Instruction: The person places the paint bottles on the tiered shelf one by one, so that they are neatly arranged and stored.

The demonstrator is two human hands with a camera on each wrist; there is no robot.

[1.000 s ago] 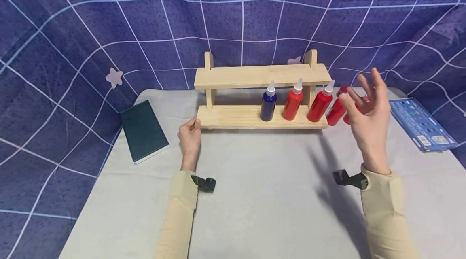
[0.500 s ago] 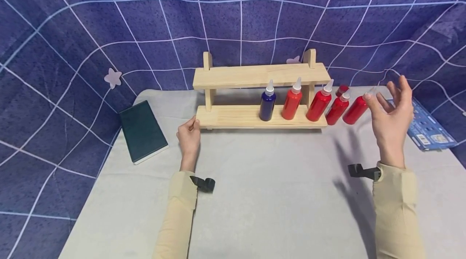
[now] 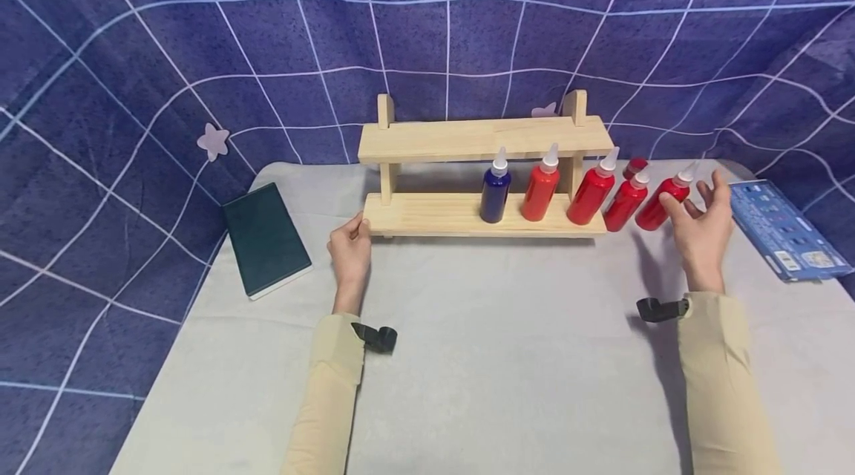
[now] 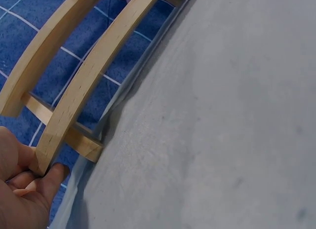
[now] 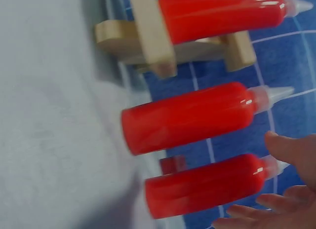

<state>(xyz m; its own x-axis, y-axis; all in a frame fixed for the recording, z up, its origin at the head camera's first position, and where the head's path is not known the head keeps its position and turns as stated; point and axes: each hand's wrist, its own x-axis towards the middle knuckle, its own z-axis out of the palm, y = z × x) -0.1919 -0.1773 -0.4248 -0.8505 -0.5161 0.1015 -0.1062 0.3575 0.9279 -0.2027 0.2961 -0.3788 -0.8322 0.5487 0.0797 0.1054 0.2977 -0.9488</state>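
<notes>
At the left end of a two-tier wooden shelf, my left hand pinches the lower board between thumb and fingers, as the left wrist view confirms. A dark blue squeeze bottle and two red ones stand on that board toward its right end. Two more red squeeze bottles stand on the table to the right, the inner one close to the shelf. My right hand is at the outer red bottle, fingers spread and uncurled; its thumb is right by the white nozzle.
A small dark red object lies behind the loose bottles. A blue printed package lies at the right table edge. At the left is a dark green book. A blue grid-patterned curtain hangs behind the white-covered table.
My right hand first moved right, away from the bottles, then came back left and lower beside the outermost red bottle. The left hand keeps its hold on the shelf.
</notes>
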